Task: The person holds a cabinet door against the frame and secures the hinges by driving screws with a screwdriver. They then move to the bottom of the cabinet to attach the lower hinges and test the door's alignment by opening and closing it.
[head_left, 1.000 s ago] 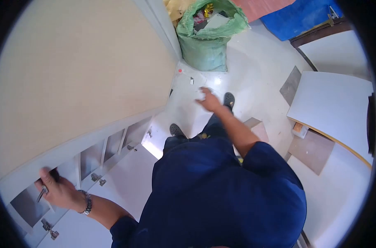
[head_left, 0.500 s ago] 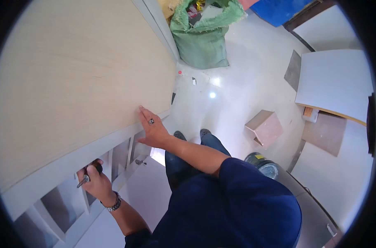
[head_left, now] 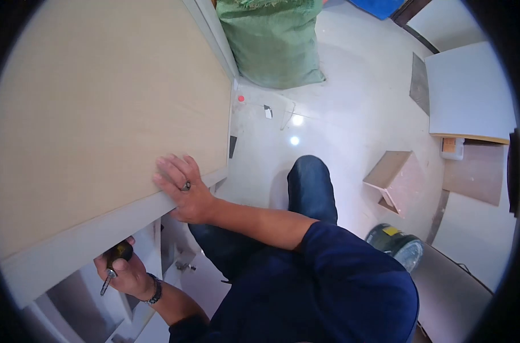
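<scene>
In my left hand (head_left: 133,278) is a screwdriver (head_left: 120,252) with a dark, yellow-marked handle, its metal shaft pointing down and to the left. That hand is under the front edge of a cabinet top, beside the open compartments (head_left: 80,291). My right hand (head_left: 190,198) lies on the pale wood-coloured panel (head_left: 100,114), near its white front edge (head_left: 71,227). Its fingers reach over the surface, while the thumb is partly hidden at the edge. A metal hinge (head_left: 186,266) shows on a white door below.
A green woven sack (head_left: 274,46) stands by the panel's far end. To the right on the floor are a folded board piece (head_left: 391,177) and a dark bucket (head_left: 394,243). White panels (head_left: 471,91) line the right side. My bent knee (head_left: 311,180) is in front.
My right hand has slid left along the panel edge. My left hand, still holding the screwdriver, has shifted slightly down. My knees have bent and the view has moved closer.
</scene>
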The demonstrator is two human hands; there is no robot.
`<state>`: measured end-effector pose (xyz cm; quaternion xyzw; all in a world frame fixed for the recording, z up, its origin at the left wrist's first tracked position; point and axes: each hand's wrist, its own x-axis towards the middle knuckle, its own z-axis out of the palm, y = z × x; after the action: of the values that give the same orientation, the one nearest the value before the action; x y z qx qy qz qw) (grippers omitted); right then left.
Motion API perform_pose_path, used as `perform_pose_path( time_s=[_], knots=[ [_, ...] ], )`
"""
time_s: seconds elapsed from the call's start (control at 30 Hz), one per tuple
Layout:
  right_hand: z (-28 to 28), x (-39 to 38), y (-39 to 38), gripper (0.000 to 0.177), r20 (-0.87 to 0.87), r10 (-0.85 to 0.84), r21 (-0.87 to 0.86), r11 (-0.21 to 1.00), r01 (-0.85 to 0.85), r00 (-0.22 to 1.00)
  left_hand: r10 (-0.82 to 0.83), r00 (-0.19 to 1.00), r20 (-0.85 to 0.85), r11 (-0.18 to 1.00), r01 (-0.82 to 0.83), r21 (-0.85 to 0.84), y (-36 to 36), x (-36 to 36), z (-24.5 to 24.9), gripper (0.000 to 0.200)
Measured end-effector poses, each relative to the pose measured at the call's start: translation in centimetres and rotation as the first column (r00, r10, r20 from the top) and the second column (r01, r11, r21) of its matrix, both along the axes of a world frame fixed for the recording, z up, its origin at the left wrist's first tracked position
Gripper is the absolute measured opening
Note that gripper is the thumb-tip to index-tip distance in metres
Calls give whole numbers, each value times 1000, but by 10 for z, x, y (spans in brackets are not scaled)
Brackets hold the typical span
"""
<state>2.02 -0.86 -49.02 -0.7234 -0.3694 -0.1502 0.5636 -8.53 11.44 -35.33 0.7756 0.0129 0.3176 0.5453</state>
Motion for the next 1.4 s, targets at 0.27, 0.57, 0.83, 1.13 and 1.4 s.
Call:
perform_pose_path(
  time_s=[0.27,0.57,0.83,1.13,1.4],
  knots=[
    [-33,-2,23,95,158,-55,142,989,32,986,340,888,310,939,-336,-69,-26,-3,-138,30],
    [-24,-2,24,108,169,-43,93,995,28,985,-83,854,-514,781,-265,-566,-17,-30,-278,15],
    [-20,-4,27,106,173,-96,130,989,74,980,-111,939,-326,958,13,-288,34,68,-369,25],
    [-17,-6,27,100,294,-154,-79,980,185,943,-114,970,-213,962,161,222,47,144,-427,39],
    [-20,-16,25,48,255,-215,-283,916,285,943,-173,948,-268,884,29,-466,30,199,-472,33]
  ],
)
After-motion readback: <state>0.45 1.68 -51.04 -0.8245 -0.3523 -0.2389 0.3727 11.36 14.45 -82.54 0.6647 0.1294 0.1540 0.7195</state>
